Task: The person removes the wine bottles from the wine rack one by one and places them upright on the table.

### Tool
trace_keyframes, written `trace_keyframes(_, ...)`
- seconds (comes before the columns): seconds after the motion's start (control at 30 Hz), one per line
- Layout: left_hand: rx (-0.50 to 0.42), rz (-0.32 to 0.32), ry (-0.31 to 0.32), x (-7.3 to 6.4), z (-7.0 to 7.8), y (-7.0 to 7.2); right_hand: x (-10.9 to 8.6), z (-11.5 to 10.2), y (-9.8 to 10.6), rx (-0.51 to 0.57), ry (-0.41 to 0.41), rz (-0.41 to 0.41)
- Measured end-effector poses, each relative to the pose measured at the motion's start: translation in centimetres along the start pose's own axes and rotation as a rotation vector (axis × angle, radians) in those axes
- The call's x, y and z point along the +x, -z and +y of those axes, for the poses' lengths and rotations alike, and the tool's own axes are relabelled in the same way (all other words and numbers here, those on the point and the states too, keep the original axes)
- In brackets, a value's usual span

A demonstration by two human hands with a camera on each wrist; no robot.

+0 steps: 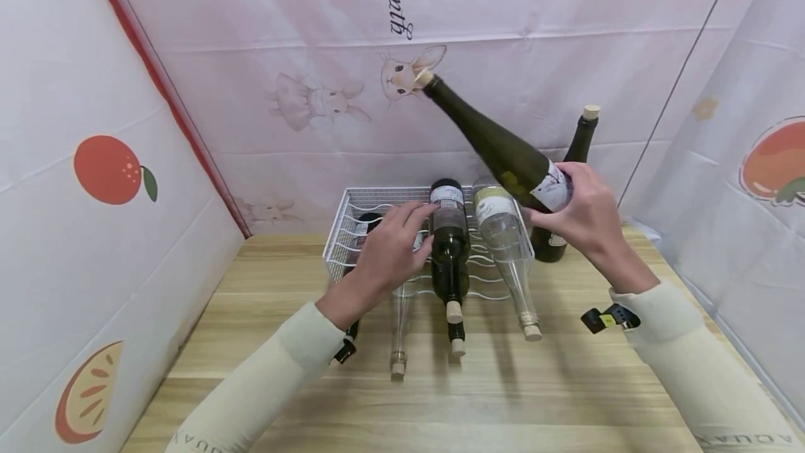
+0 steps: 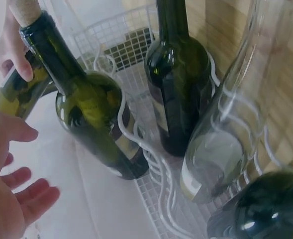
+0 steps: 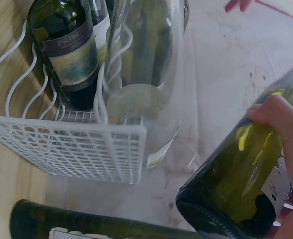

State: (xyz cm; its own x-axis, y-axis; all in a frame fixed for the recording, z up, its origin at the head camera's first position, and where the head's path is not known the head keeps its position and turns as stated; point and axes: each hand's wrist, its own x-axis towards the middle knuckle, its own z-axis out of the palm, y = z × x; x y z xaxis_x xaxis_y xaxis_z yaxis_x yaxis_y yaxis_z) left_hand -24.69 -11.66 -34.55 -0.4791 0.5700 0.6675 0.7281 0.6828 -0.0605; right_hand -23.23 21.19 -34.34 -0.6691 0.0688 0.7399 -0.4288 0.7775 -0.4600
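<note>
My right hand grips a dark green wine bottle near its base, holding it tilted above the rack's right side with its corked neck up and to the left. In the right wrist view the base of this green bottle hangs free of the rack. My left hand, fingers loosely bent and apart, hovers beside a dark wine bottle on the rack's upper tier. The left wrist view shows a gap between these fingers and the bottles. To the right, a clear bottle lies on the white wire rack.
Lower in the rack lie another clear bottle and dark bottles, partly hidden; their corked necks stick out over the wooden table. A corked dark bottle stands upright right of the rack. Printed cloth walls the back and sides.
</note>
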Motion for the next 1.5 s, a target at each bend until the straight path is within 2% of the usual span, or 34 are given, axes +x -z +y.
trace_keyframes(0.07, -0.074, -0.039, 0.073, -0.2, 0.2, -0.2, -0.2, 0.5, 0.0, 0.015, -0.029, 0.027)
trace_keyframes(0.27, -0.278, -0.174, 0.347, -0.1, 0.8, -0.4, -0.6, 2.1, 0.3, 0.034, -0.092, 0.099)
trace_keyframes(0.5, -0.464, -0.312, 0.597, 0.0, 1.2, -1.1, -1.3, 3.6, 0.7, 0.066, -0.182, 0.155)
trace_keyframes(0.67, -0.574, -0.353, 0.734, 0.1, 1.5, -1.4, -1.7, 4.5, 1.2, 0.067, -0.261, 0.159)
trace_keyframes(0.8, -0.633, -0.374, 0.830, 0.0, 1.7, -1.7, -2.1, 5.4, 1.5, 0.064, -0.359, 0.146)
trace_keyframes(0.93, -0.773, -0.385, 0.932, -0.2, 1.8, -1.9, -2.7, 6.4, 1.8, 0.048, -0.427, 0.115)
trace_keyframes(1.03, -0.858, -0.401, 0.992, -0.4, 2.0, -2.0, -3.1, 7.3, 2.0, 0.052, -0.491, 0.091)
trace_keyframes(1.13, -0.913, -0.437, 1.024, -0.6, 2.1, -2.1, -3.4, 8.3, 1.9, 0.075, -0.569, 0.079)
trace_keyframes(1.23, -1.019, -0.464, 1.044, -0.9, 2.3, -2.3, -3.8, 9.2, 1.9, 0.095, -0.633, 0.079)
trace_keyframes(1.33, -1.147, -0.472, 1.055, -1.2, 2.4, -2.6, -4.3, 10.1, 1.8, 0.104, -0.671, 0.083)
trace_keyframes(1.5, -1.256, -0.472, 1.067, -1.3, 2.7, -2.9, -5.1, 11.3, 1.7, 0.101, -0.698, 0.067)
